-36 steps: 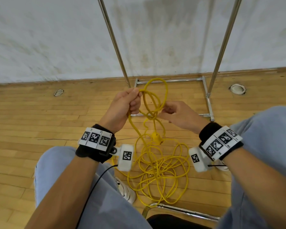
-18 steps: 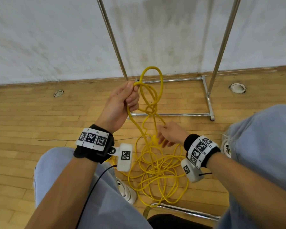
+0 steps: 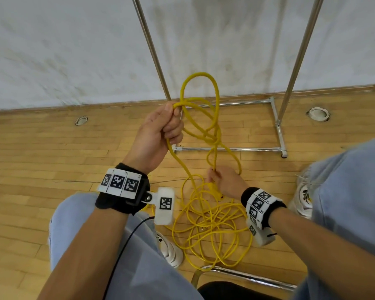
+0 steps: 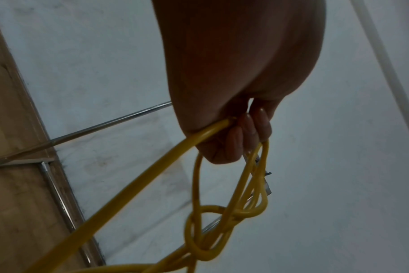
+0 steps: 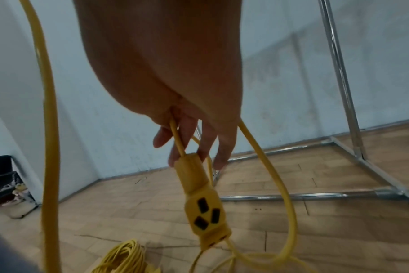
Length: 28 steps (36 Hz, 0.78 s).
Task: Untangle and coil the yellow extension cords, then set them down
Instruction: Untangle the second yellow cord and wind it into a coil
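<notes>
A yellow extension cord (image 3: 200,118) hangs in tangled loops from my left hand (image 3: 171,124), which grips it raised in front of me; the left wrist view shows the fingers (image 4: 236,136) curled round the strands, with a loose knot (image 4: 213,230) below. My right hand (image 3: 219,180) is lower and holds the same cord just above its yellow socket end (image 5: 203,203), which dangles under the fingers (image 5: 192,146). The rest of the cord lies as a loose tangle (image 3: 210,226) on the wooden floor between my knees.
A metal clothes rack base (image 3: 277,126) and two poles stand against the white wall ahead. A chair frame (image 3: 247,276) and my shoes (image 3: 171,250) border the tangle. Another yellow coil (image 5: 124,258) lies on the floor in the right wrist view. Round floor outlets (image 3: 318,113) sit near the wall.
My right hand left the loops beside the left hand and dropped to the cord near the socket end. The left hand lifted its loops slightly higher.
</notes>
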Each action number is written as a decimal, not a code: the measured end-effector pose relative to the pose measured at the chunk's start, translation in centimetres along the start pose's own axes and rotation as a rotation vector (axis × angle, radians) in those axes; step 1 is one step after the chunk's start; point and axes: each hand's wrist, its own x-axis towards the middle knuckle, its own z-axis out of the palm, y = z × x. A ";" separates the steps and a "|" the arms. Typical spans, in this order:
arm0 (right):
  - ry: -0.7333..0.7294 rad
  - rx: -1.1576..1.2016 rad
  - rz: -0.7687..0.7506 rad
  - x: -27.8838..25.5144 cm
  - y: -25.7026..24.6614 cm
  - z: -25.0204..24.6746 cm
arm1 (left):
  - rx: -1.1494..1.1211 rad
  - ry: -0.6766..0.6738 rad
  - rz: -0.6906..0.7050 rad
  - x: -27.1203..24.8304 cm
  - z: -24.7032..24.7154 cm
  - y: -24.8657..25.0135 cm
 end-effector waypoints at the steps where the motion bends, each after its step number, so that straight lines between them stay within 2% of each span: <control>1: 0.024 0.005 -0.033 -0.1 -0.5 -0.3 | 0.025 0.020 -0.003 0.0 -0.2 0.0; 10: 0.264 0.060 -0.174 -1.8 -4.5 -3.4 | 0.243 0.216 -0.045 0.0 -0.3 0.0; 14: 0.430 0.136 -0.130 -2.0 -5.0 -5.4 | 0.333 0.299 -0.093 0.0 -0.2 -0.2; 17: 0.486 0.168 -0.102 -1.9 -5.2 -7.0 | 0.344 0.328 -0.130 0.0 -0.2 -0.5; 19: 0.477 0.166 -0.124 -2.1 -5.5 -7.8 | 0.335 0.321 -0.147 0.0 -0.1 -0.6; 22: 0.389 0.212 -0.170 -2.7 -6.1 -8.1 | 0.274 0.299 -0.166 0.1 0.0 -0.5; 28: 0.250 0.342 -0.142 -3.2 -6.6 -7.1 | 0.147 0.271 -0.243 0.2 0.1 -1.2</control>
